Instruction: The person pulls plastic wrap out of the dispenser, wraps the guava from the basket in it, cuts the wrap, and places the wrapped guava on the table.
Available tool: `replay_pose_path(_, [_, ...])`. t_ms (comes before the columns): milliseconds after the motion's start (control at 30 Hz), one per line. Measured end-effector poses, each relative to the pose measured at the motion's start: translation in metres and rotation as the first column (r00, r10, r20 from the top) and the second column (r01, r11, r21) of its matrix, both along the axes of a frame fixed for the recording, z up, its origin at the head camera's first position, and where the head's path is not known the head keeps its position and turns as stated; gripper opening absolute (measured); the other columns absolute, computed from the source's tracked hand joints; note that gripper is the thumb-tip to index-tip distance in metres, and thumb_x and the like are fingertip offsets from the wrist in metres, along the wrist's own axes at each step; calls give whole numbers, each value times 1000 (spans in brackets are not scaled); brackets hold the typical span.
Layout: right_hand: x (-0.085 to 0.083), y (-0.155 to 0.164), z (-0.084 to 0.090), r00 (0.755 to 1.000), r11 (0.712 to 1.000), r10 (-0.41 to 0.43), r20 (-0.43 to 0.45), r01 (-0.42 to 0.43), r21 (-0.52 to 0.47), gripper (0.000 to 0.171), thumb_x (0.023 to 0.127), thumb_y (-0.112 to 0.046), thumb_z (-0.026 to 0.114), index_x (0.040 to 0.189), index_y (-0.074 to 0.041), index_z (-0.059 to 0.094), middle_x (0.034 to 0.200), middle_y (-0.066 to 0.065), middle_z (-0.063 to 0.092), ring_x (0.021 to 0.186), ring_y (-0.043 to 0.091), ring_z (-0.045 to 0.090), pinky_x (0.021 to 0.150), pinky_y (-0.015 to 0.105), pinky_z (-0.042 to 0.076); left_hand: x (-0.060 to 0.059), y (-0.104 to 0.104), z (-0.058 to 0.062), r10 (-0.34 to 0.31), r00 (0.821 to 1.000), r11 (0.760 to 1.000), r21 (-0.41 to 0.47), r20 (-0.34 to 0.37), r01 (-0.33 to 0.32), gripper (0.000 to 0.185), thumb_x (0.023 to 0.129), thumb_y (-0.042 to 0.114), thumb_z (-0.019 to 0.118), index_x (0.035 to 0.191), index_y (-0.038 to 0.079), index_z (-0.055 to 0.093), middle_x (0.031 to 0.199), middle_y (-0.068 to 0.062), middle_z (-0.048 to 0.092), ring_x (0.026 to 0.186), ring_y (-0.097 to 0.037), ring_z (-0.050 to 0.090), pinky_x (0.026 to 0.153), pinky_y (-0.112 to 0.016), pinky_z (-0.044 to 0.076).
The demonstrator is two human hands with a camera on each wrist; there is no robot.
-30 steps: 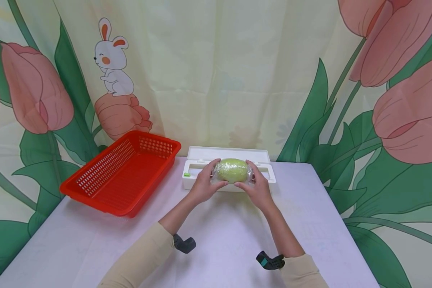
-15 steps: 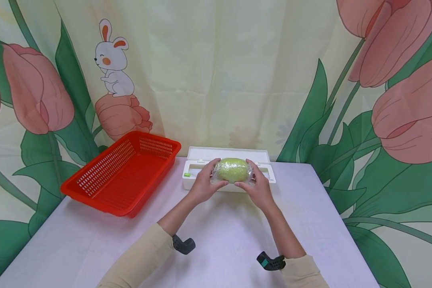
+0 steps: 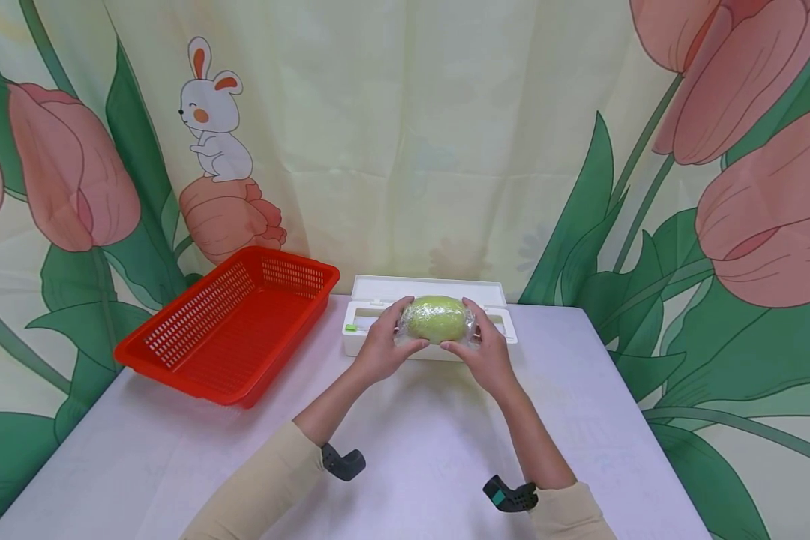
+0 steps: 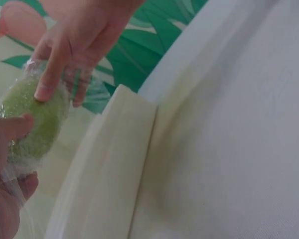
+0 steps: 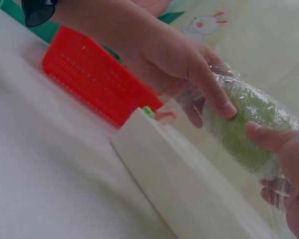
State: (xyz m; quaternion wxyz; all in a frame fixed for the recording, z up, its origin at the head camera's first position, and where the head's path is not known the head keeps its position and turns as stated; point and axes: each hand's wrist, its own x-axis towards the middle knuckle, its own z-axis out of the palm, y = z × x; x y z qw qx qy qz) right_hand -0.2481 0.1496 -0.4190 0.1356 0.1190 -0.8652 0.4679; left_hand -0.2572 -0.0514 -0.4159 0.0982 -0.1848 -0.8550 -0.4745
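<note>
A green oval fruit [image 3: 436, 319], wrapped in clear cling film, is held up in front of the white box at mid-table in the head view. My left hand [image 3: 382, 346] grips its left end, and my right hand [image 3: 483, 351] grips the right end. Both thumbs press the near face of the fruit [image 4: 32, 119], as the left wrist view shows. Loose film [image 5: 224, 74] bunches at its ends between the fingers. Behind and below stands the white cling film dispenser [image 3: 361, 345], its lid [image 3: 428, 288] raised; the hands and fruit hide part of its inside.
To the left, a red perforated plastic basket [image 3: 243, 345] sits on the white-covered table [image 3: 405, 450]. A small green slider [image 3: 351, 328] is at the dispenser's left end. A printed curtain [image 3: 405, 150] hangs right behind the table.
Almost nothing differs: both hands keep the wrapped fruit in the same place, and the whole head view has shifted very slightly.
</note>
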Motion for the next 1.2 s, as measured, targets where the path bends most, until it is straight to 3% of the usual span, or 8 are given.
replay_pose_path(1000, [15,-2,15,1000,1000,-7,-25,7,-8,83,70,-40,75,139,-36,30,135,3,45,115,23,52,90,41,50,17,0,15,6,998,1000,7,-60,-6,81,73,23,77,140,21,31,135,-3,44,116,-20,49,92,-34,49])
replay_pose_path(1200, [20,-2,18,998,1000,-6,-62,4,-21,82,70,-35,77,139,-34,32,132,4,47,112,24,53,88,41,51,20,-1,18,6,998,1000,11,-57,-6,81,73,23,77,139,21,32,134,-1,44,116,-19,50,92,-33,49])
